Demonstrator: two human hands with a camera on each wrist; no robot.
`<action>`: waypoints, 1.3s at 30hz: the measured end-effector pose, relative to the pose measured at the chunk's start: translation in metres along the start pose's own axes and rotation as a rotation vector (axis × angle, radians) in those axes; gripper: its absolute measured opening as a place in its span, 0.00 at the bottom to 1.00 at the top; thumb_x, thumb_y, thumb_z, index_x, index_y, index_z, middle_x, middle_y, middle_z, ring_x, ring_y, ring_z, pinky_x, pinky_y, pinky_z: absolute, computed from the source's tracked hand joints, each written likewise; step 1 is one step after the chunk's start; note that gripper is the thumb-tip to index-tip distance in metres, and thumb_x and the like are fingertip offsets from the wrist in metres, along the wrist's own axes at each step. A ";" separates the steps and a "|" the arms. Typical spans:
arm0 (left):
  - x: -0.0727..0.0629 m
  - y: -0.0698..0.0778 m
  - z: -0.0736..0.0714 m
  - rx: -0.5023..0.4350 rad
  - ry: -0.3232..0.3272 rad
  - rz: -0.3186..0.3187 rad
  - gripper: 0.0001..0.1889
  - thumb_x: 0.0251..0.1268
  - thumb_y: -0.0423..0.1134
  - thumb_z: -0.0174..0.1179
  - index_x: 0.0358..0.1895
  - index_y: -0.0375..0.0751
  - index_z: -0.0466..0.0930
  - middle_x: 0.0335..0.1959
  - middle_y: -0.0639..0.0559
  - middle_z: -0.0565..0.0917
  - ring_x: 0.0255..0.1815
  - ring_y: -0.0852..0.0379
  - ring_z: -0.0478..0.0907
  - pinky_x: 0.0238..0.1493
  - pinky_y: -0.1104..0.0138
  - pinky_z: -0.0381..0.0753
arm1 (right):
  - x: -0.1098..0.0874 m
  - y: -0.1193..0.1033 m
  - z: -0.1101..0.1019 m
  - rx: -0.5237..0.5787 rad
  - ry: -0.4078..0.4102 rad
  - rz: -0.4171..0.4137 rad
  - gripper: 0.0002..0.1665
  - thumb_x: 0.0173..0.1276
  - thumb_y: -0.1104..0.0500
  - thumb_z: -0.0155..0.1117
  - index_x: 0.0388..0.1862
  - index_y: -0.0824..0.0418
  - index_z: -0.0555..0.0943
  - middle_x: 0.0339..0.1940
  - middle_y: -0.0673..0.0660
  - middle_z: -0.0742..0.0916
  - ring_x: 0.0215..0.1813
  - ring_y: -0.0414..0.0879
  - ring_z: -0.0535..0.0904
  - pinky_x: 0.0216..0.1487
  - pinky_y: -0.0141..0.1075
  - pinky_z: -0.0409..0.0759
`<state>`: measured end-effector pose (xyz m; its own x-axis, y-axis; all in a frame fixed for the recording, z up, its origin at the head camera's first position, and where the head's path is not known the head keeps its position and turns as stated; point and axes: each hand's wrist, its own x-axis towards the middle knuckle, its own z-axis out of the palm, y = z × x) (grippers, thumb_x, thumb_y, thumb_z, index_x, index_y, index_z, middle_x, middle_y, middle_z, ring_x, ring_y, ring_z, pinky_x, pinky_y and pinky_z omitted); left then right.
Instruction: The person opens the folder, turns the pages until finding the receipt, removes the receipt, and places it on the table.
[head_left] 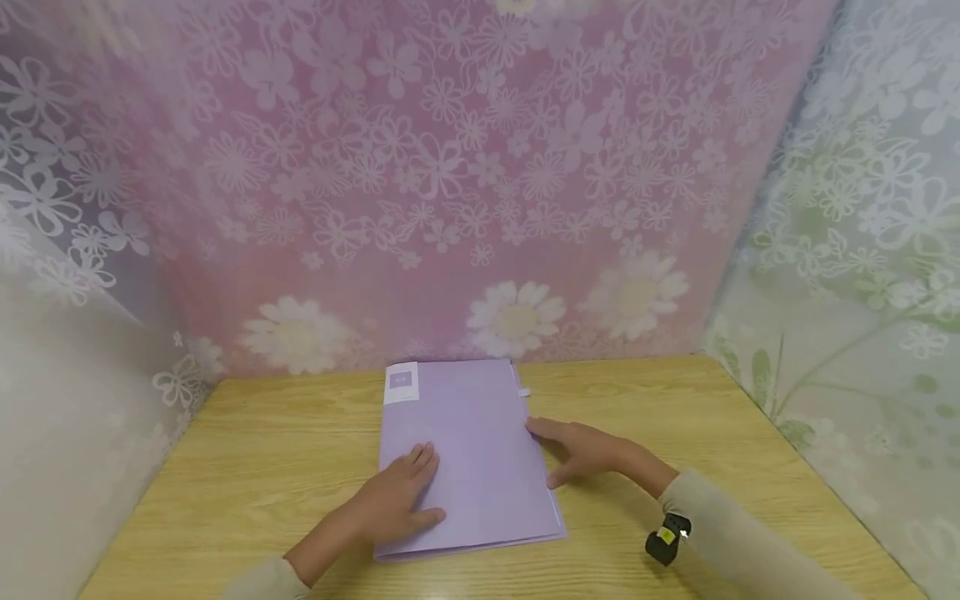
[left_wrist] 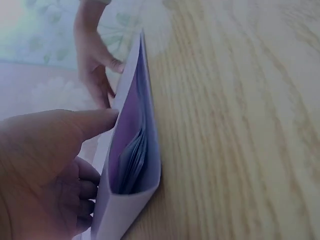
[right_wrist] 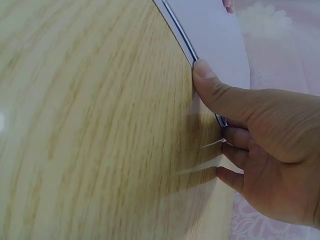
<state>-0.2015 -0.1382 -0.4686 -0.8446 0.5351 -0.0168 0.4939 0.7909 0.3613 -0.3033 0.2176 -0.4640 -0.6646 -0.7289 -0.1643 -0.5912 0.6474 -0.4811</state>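
Observation:
A closed light purple file folder (head_left: pixel 472 450) lies on the wooden table, with a white label (head_left: pixel 401 382) at its far left corner and a small white tab (head_left: pixel 524 392) on its right edge. My left hand (head_left: pixel 401 497) rests on the cover near the left side, fingers extended. Along the folder's right edge, my right hand (head_left: pixel 588 450) touches with thumb and fingertips. From the left wrist view, the near end of the folder (left_wrist: pixel 127 210) gapes a little, and thin inner sheets (left_wrist: pixel 132 160) show inside. The right wrist view has the right thumb (right_wrist: pixel 204 70) against the folder's edge.
The wood-grain table (head_left: pixel 285 450) extends on both sides of the folder. A pink floral backdrop (head_left: pixel 450 183) stands at the table's back edge, close to the folder's far end. More floral sheeting (head_left: pixel 862 333) borders the right side. A black wrist device (head_left: pixel 666 537) sits on my right sleeve.

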 end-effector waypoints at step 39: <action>0.005 0.055 -0.023 0.118 0.124 0.264 0.41 0.60 0.43 0.67 0.77 0.36 0.63 0.79 0.43 0.65 0.81 0.46 0.62 0.76 0.53 0.68 | 0.005 0.000 0.005 -0.037 0.090 -0.120 0.52 0.63 0.45 0.76 0.79 0.62 0.64 0.79 0.63 0.70 0.78 0.61 0.67 0.75 0.56 0.68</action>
<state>-0.1833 -0.0989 -0.4273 -0.6994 0.6918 0.1796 0.7137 0.6626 0.2270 -0.3041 0.2127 -0.4693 -0.6255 -0.7797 -0.0286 -0.6840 0.5656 -0.4607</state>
